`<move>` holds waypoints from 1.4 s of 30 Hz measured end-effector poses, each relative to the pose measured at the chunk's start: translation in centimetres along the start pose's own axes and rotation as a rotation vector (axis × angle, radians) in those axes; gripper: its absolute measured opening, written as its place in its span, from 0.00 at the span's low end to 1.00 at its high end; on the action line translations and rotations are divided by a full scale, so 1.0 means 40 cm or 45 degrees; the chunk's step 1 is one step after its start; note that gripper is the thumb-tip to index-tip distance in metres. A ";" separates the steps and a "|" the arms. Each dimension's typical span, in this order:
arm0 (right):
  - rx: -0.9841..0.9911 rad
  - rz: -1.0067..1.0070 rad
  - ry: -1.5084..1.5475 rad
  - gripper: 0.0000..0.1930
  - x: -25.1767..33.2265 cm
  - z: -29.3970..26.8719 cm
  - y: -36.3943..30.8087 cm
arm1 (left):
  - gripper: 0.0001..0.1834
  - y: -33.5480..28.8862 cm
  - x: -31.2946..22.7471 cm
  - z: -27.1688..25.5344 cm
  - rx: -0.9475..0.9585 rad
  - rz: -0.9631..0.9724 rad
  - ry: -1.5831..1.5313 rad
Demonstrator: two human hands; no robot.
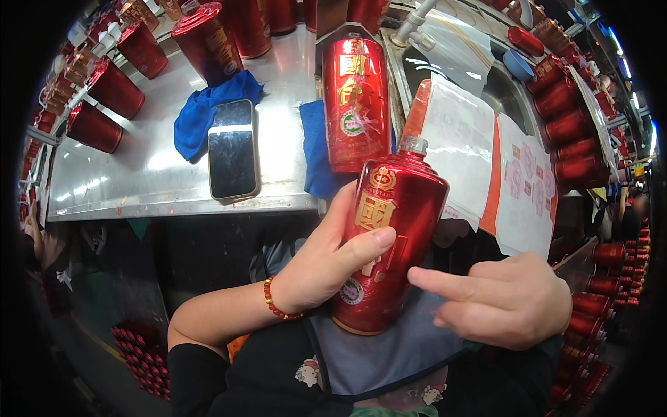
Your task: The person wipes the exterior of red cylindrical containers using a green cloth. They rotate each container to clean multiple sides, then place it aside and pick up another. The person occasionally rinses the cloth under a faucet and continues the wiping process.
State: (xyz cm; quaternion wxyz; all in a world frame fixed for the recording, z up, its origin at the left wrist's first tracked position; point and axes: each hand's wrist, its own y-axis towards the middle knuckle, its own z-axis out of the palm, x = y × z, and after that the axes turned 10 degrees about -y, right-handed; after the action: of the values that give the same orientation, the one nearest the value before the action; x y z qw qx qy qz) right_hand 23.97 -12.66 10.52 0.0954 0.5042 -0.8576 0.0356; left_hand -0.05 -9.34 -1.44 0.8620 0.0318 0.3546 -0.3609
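My left hand (326,260) is closed around a glossy red bottle (410,201) with gold lettering and a bare, threaded-looking neck. The bottle leans slightly to the right above my lap, and my thumb lies across its front. My right hand (504,295) is beside the bottle's lower right side. Its index finger stretches out with the tip at the bottle's surface, while the other fingers are loosely bent. I see nothing held in it. Just beyond stands a second red bottle (358,104) with similar gold lettering, on a blue cloth (321,149).
A dark phone (233,149) lies against a crumpled blue cloth (208,115) on the metal table (167,174). Several red bottles (206,45) stand at the back left. Right of me are printed sheets (524,181), a sink (507,90) and a rack of red bottles (563,128).
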 end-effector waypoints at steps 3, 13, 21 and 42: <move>-0.016 0.010 -0.113 0.10 0.002 0.016 0.018 | 0.40 0.001 0.001 -0.003 -0.009 -0.071 0.003; -0.061 -0.066 -0.300 0.08 0.003 0.012 0.049 | 0.39 -0.001 -0.001 0.001 -0.025 -0.033 -0.038; -0.076 -0.038 -0.319 0.07 0.011 0.019 0.040 | 0.39 -0.001 -0.002 0.001 -0.024 -0.005 -0.026; 0.037 0.577 0.578 0.07 -0.045 0.012 0.085 | 0.55 -0.020 -0.025 0.016 0.061 0.069 0.246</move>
State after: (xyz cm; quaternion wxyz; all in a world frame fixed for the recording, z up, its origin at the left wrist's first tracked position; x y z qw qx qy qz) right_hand 21.81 -9.54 9.83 0.2668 0.2809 -0.9042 0.1797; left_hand -0.70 -9.53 -0.16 0.8322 0.0965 0.4264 -0.3410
